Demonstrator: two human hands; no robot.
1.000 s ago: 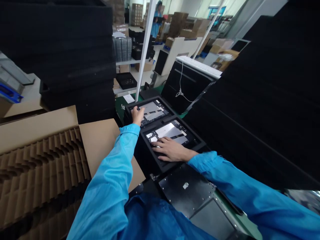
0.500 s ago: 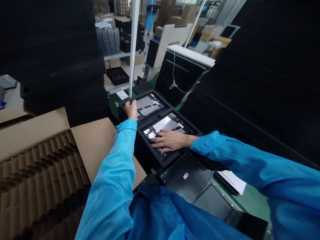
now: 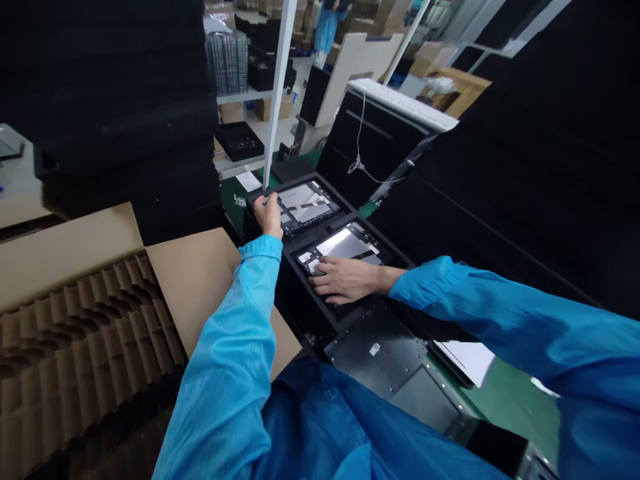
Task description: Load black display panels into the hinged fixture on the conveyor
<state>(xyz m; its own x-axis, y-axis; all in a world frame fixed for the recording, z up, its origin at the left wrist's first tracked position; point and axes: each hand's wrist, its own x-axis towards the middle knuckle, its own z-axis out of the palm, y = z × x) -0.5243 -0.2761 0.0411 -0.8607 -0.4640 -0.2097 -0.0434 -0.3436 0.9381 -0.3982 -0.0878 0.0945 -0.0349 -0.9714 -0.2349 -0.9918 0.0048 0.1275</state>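
Two black foam trays sit one behind the other on the bench, each holding a flat panel with a silver backing. My left hand [image 3: 267,217] has its fingers curled over the near left corner of the far tray [image 3: 320,183], beside the far panel [image 3: 305,207]. My right hand [image 3: 350,280] lies across the lower left part of the near panel [image 3: 345,245], inside the near tray [image 3: 295,297]. It appears to hold nothing. Part of that panel is hidden under my fingers.
A cardboard box with corrugated dividers [image 3: 65,333] stands at left. Tall stacks of black foam trays [image 3: 110,120] rise on both sides. A black plate [image 3: 375,350] and white paper [image 3: 465,360] lie in front. A co-worker [image 3: 327,30] stands far back among cartons.
The whole view has swung, shifting the scene within the frame. White paper has come into view at lower right. Both hands remain on the same trays.
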